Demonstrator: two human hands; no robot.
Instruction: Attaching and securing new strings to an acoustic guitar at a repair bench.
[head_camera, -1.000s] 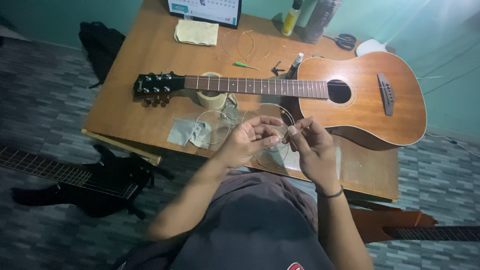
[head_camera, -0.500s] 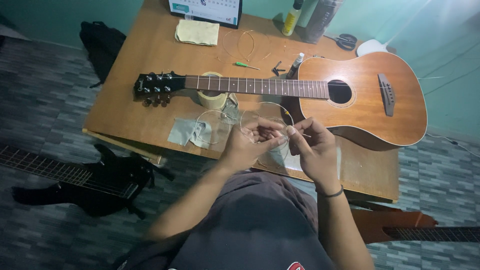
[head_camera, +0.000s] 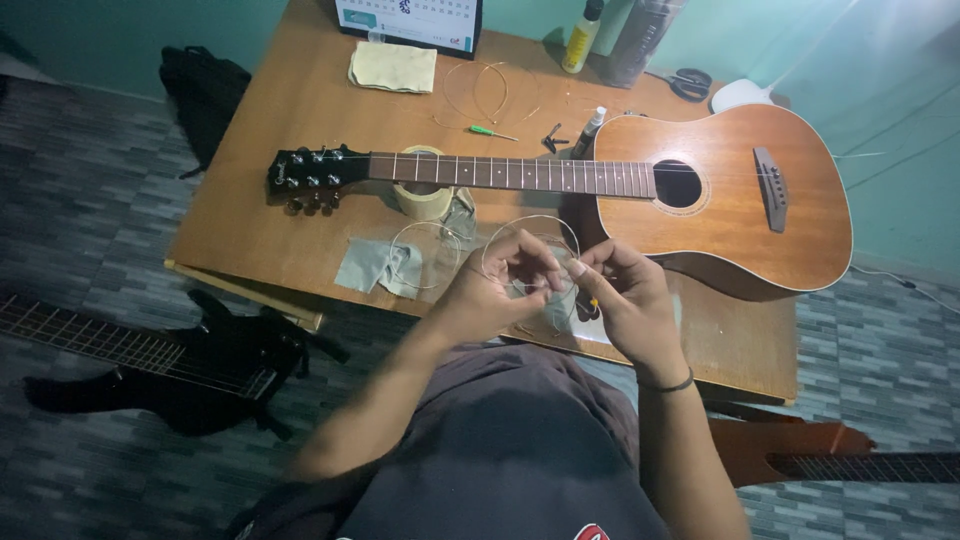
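Steel string coil (head_camera: 530, 240) (thin) pinched between both hands (head_camera: 560, 290).

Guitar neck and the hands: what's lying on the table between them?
In the head view, a tape roll under the neck, then a loose string coil on a grey cloth, left of the hands' coil.

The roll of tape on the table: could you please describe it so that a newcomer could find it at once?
Start at the acoustic guitar lying across the wooden table and follow its neck toward the black headstock. The roll of tape sits under the neck there, propping it. It is the only pale, thick ring; the nearby loops are thin wire.
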